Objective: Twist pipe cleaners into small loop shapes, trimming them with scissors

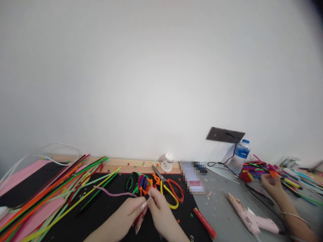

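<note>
My left hand [127, 213] and my right hand [160, 211] meet above the black mat [106, 218], both closed with fingertips pinched together. A mauve pipe cleaner [113, 194] runs out to the left from between them. At the fingertips is a looped bundle of orange, blue and purple pipe cleaners [143, 182]; my fingers hide where it is gripped. Green-and-black pipe cleaner loops [130, 181] lie just left of the bundle. Scissors [173, 193] with red and yellow handles rest open beside my right hand, blades toward the wall.
Long pipe cleaners [63, 195] cover the left side. A paper cup [167, 163], pixelated phone-like object [194, 179], red tube [204, 223], pink glue gun [248, 215], black cord [262, 193] and water bottle [238, 161] stand or lie rightward. A co-worker's hand [274, 186] holds something orange.
</note>
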`<state>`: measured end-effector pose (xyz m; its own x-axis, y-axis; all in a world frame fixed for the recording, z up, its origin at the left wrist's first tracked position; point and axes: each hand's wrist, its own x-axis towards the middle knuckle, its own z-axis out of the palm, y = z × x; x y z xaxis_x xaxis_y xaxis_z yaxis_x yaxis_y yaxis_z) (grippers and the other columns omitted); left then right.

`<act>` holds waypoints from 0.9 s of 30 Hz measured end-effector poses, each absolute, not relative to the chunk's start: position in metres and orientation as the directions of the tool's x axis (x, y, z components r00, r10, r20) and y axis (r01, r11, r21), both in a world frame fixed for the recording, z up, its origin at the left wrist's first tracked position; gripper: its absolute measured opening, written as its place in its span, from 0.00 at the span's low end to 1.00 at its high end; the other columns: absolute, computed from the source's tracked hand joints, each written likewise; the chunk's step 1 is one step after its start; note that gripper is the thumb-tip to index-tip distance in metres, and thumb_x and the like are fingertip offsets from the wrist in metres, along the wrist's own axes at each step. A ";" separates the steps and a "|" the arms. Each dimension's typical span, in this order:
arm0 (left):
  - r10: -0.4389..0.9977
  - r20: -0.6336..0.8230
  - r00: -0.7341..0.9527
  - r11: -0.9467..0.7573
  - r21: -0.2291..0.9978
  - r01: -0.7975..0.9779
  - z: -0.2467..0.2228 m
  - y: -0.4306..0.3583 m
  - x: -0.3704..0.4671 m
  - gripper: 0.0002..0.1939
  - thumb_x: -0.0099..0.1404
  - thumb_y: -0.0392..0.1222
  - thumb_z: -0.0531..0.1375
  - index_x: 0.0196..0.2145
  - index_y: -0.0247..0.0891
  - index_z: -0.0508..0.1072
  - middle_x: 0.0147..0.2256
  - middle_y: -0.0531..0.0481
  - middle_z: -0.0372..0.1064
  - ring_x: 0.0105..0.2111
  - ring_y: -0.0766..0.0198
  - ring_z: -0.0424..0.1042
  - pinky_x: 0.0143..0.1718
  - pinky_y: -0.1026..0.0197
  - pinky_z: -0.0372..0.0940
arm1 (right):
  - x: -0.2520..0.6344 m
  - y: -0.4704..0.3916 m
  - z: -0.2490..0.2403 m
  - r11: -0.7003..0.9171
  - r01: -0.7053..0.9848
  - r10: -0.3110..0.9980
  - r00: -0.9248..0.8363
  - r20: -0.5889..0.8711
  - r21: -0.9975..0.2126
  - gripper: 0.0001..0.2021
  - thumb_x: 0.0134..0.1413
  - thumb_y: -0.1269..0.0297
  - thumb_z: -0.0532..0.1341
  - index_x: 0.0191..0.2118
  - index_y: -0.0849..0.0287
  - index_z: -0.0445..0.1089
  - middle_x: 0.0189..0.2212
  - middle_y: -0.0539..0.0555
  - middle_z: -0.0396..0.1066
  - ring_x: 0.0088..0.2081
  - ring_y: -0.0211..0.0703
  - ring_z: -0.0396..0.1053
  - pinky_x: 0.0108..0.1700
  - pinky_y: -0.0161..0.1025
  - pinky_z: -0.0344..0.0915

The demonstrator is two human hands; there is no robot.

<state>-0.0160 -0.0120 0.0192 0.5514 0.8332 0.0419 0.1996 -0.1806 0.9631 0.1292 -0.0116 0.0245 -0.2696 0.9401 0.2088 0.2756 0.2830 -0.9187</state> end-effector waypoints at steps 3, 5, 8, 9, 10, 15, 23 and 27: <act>0.770 -0.030 0.637 0.071 0.997 -0.038 0.013 -0.008 -0.017 0.18 0.63 0.52 0.47 0.22 0.39 0.58 0.13 0.59 0.58 0.13 0.71 0.55 0.17 0.69 0.51 | 0.129 -0.017 0.030 0.292 0.299 0.940 -0.262 0.216 -0.908 0.10 0.56 0.69 0.48 0.24 0.57 0.50 0.23 0.46 0.49 0.26 0.35 0.50 0.29 0.31 0.51; 0.736 -0.047 0.676 0.197 0.969 -0.147 0.013 -0.007 -0.017 0.17 0.61 0.52 0.51 0.22 0.39 0.59 0.12 0.60 0.57 0.11 0.72 0.53 0.15 0.69 0.51 | 0.129 -0.020 0.032 0.292 0.306 0.939 -0.269 0.212 -0.906 0.10 0.56 0.69 0.48 0.25 0.57 0.49 0.23 0.46 0.49 0.27 0.36 0.50 0.29 0.31 0.51; 0.699 -0.065 0.713 0.349 0.900 -0.260 0.017 -0.009 -0.018 0.15 0.60 0.49 0.54 0.22 0.38 0.61 0.10 0.61 0.55 0.10 0.74 0.49 0.13 0.70 0.52 | 0.129 -0.022 0.033 0.305 0.300 0.933 -0.285 0.220 -0.904 0.08 0.56 0.69 0.48 0.26 0.57 0.51 0.24 0.46 0.50 0.28 0.36 0.51 0.31 0.32 0.52; 0.685 -0.069 0.726 0.397 0.870 -0.292 0.019 -0.010 -0.019 0.14 0.60 0.47 0.55 0.22 0.38 0.61 0.09 0.62 0.54 0.09 0.74 0.48 0.12 0.71 0.51 | 0.129 -0.023 0.034 0.315 0.295 0.928 -0.293 0.229 -0.902 0.08 0.56 0.69 0.48 0.26 0.57 0.51 0.24 0.46 0.50 0.28 0.36 0.51 0.31 0.32 0.52; 0.668 -0.069 0.741 0.445 0.836 -0.322 0.020 -0.011 -0.019 0.13 0.60 0.46 0.55 0.22 0.37 0.62 0.09 0.62 0.52 0.08 0.75 0.47 0.12 0.71 0.49 | 0.129 -0.024 0.034 0.327 0.290 0.923 -0.301 0.238 -0.899 0.08 0.57 0.68 0.48 0.26 0.57 0.52 0.24 0.46 0.50 0.28 0.36 0.51 0.31 0.32 0.52; 0.585 -0.049 0.809 0.638 0.643 -0.423 0.022 -0.013 -0.021 0.11 0.58 0.42 0.58 0.21 0.37 0.63 0.07 0.66 0.45 0.08 0.77 0.41 0.12 0.71 0.43 | 0.127 -0.025 0.039 0.364 0.276 0.910 -0.307 0.278 -0.889 0.08 0.57 0.68 0.47 0.26 0.57 0.52 0.24 0.46 0.50 0.28 0.36 0.51 0.32 0.32 0.53; 0.833 -0.037 0.552 0.093 0.993 -0.073 0.009 -0.008 -0.008 0.18 0.62 0.53 0.48 0.21 0.40 0.58 0.11 0.60 0.53 0.10 0.71 0.51 0.14 0.67 0.49 | 0.131 -0.007 0.029 0.221 0.288 0.956 -0.255 0.148 -0.932 0.10 0.53 0.68 0.49 0.22 0.58 0.51 0.20 0.45 0.49 0.24 0.35 0.49 0.26 0.32 0.49; 0.873 0.164 0.459 -0.422 0.726 0.543 0.010 -0.013 -0.012 0.15 0.65 0.40 0.45 0.23 0.39 0.62 0.20 0.53 0.64 0.21 0.66 0.63 0.24 0.65 0.52 | 0.132 0.000 0.018 0.037 0.333 0.986 -0.165 -0.020 -0.942 0.12 0.47 0.72 0.49 0.17 0.58 0.50 0.16 0.44 0.48 0.21 0.34 0.49 0.23 0.32 0.46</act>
